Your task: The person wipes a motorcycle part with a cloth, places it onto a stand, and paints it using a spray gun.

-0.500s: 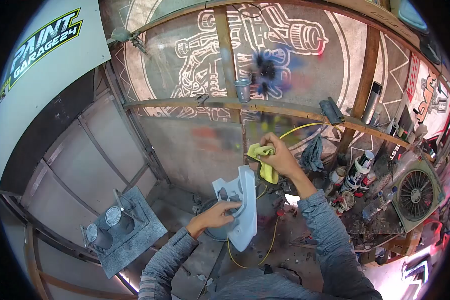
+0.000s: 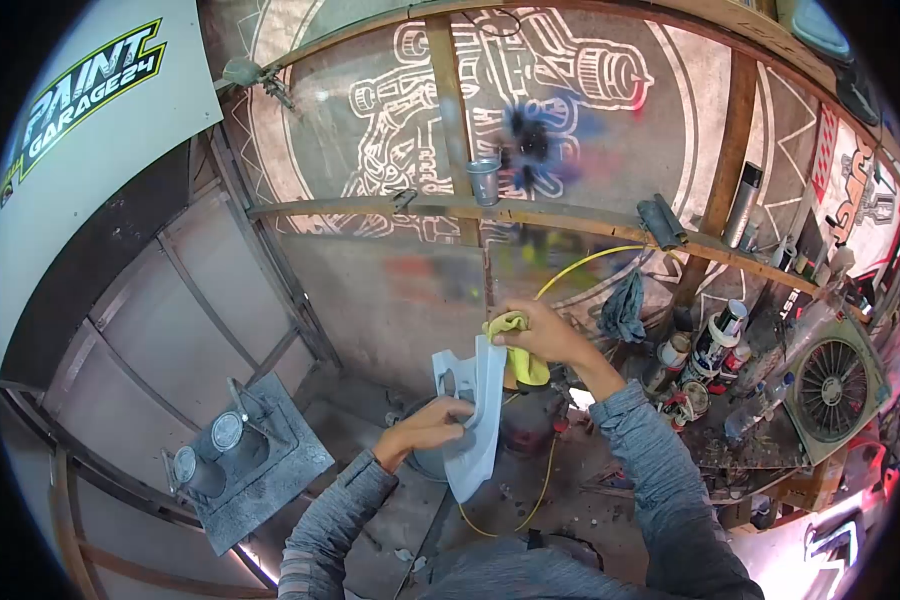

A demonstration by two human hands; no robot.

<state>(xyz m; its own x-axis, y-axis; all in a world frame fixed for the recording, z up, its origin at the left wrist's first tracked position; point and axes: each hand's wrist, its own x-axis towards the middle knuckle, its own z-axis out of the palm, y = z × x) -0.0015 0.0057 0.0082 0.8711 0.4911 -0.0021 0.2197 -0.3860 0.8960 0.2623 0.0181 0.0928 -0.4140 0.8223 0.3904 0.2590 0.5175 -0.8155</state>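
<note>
A pale grey-white moulded panel (image 2: 485,430) is held up in front of me, long side roughly upright, with openings on its left part. My left hand (image 2: 432,428) grips its inner left edge at mid-height, the fingers curled into an opening. A yellow-green cloth (image 2: 526,368) is bunched in my right hand (image 2: 545,335), whose fingers are closed on it at the panel's top right edge. Part of the cloth hangs below that hand. The far side of the panel is hidden.
At the lower left is a grey-speckled stand (image 2: 270,480) with two cans. A wooden rail (image 2: 570,212) carries a metal cup (image 2: 484,182). Paint cans (image 2: 715,350), a bottle and a round fan (image 2: 830,390) are at the right. A yellow hose (image 2: 550,470) hangs behind the panel.
My right hand and the cloth have moved down and left, from above the panel onto its top edge. The panel has turned slightly in my left hand.
</note>
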